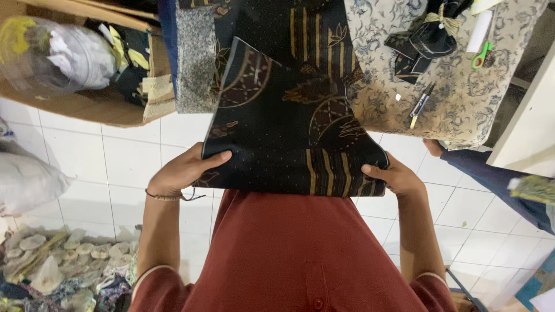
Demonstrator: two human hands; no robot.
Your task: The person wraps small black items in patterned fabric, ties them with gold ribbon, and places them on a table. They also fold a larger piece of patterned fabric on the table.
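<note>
A dark patterned cloth (283, 127) with brown and gold motifs hangs folded over the near edge of a work surface. My left hand (185, 170) grips its lower left corner, thumb on top. At the lower right corner my right hand (393, 176) pinches the folded edge. Both hands hold the cloth taut in front of my red shirt (289, 254).
A beige patterned cloth (457, 98) covers the surface at right, with a dark tied bundle (425, 43), green scissors (481, 55) and a pen (421, 105) on it. A cardboard box (75, 58) of scraps sits at upper left. Fabric scraps (58, 266) lie on the white tiled floor. Another person's foot (433, 147) and trouser leg show at right.
</note>
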